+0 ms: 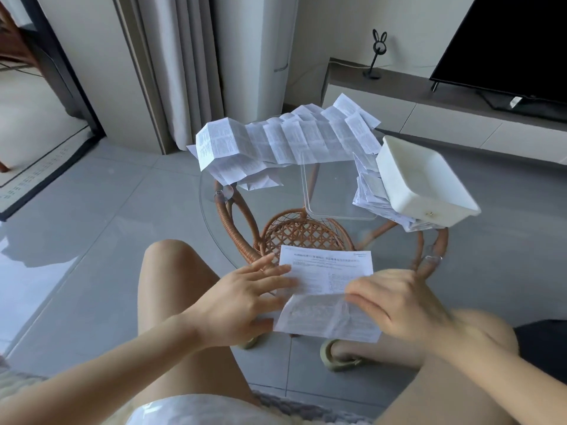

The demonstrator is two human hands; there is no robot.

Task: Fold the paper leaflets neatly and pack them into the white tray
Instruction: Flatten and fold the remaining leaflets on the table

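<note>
A white printed paper leaflet (325, 277) lies at the 6 o'clock edge of the round glass-topped rattan bench (276, 210), creased across its middle, its near half overhanging. The left hand (242, 297) presses its 9 o'clock edge with straight, spread fingers. The right hand (395, 302) rests on its 3 o'clock side, fingers bent; blur hides whether it grips. The hands are apart. The white rectangular plastic tray (429, 191) sits tilted at 2 o'clock on a stack of folded leaflets (368, 191). Unfolded creased leaflets (291, 139) spread across 12 o'clock.
</note>
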